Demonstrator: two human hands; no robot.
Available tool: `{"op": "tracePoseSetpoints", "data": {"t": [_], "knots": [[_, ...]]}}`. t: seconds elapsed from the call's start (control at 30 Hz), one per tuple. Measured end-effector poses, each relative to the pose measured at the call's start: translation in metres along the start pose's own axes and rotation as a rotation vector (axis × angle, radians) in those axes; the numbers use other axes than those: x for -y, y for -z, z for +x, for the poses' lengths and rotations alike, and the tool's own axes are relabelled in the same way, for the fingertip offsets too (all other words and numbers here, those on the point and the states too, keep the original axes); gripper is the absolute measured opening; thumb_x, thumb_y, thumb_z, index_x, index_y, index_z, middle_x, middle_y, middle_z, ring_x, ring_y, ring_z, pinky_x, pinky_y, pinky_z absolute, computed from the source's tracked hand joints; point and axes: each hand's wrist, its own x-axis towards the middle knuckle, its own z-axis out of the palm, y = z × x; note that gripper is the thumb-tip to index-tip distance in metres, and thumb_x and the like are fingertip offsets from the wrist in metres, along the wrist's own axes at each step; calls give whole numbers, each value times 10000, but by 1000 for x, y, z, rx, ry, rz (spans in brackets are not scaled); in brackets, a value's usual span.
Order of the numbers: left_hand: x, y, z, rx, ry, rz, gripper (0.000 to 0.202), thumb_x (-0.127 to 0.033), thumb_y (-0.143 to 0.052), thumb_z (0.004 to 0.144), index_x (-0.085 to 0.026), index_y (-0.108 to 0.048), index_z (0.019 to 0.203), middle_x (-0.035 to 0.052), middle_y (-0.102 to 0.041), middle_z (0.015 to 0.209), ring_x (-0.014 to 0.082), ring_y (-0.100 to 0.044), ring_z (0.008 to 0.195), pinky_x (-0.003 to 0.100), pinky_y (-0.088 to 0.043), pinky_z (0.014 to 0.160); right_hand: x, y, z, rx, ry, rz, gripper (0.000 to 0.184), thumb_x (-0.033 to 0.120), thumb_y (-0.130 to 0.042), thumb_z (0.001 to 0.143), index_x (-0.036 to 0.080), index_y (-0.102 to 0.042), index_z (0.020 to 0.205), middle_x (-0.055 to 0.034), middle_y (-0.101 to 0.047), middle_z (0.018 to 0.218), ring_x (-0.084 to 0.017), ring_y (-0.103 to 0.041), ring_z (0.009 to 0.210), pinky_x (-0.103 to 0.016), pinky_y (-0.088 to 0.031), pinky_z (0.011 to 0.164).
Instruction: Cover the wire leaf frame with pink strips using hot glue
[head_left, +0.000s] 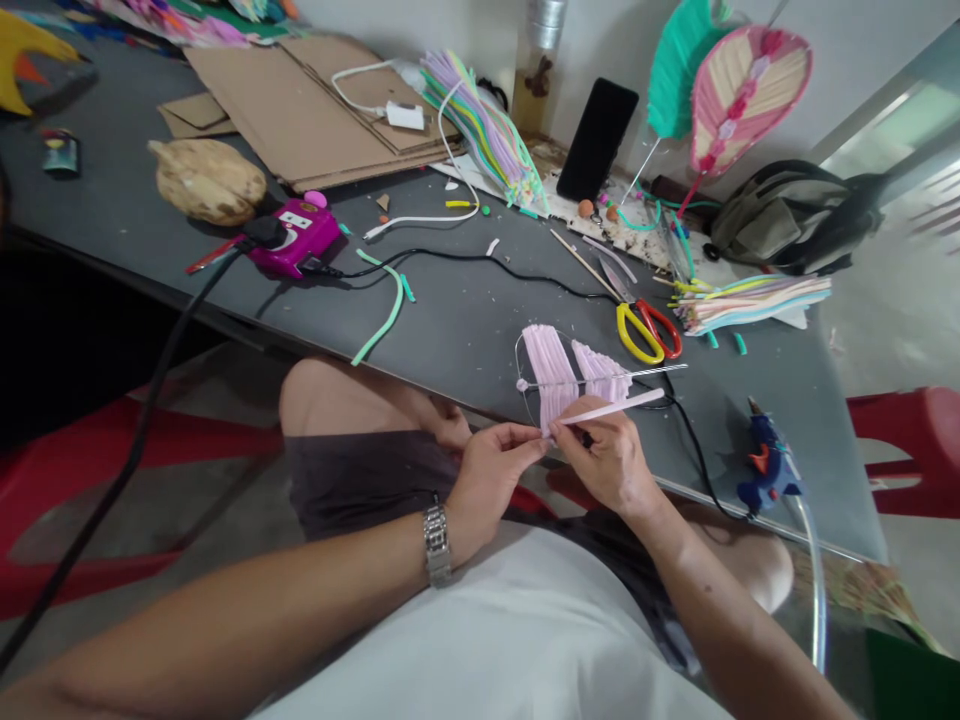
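A wire frame wrapped with pale pink pipe cleaners lies at the table's near edge, with a straight metal stem running across it to the right. My left hand pinches the lower end of the wrapped frame between thumb and fingers. In my right hand, thumb and fingertips are closed on a loose pink pipe cleaner, whose free end points up and right. Both hands' fingertips nearly meet at the frame's lower edge. Some of the frame is hidden behind my right fingers.
Scissors lie just beyond the frame. A blue glue gun rests at right, its black cord crossing to a purple power socket. Pipe cleaner bundles, cardboard, a phone and finished leaves stand farther back.
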Motion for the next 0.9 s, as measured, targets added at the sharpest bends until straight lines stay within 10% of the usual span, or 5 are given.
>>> {"op": "tracePoseSetpoints", "data": {"t": [0.9], "knots": [[9, -8, 3, -109, -72, 107, 163, -318, -689, 600, -168, -641, 555, -27, -538, 570, 116, -421, 598, 266, -321, 599, -1, 0, 7, 56, -175, -33, 237, 213, -593, 905, 203, -565, 670, 5, -586, 669, -132, -514, 623, -270, -361, 616]]}}
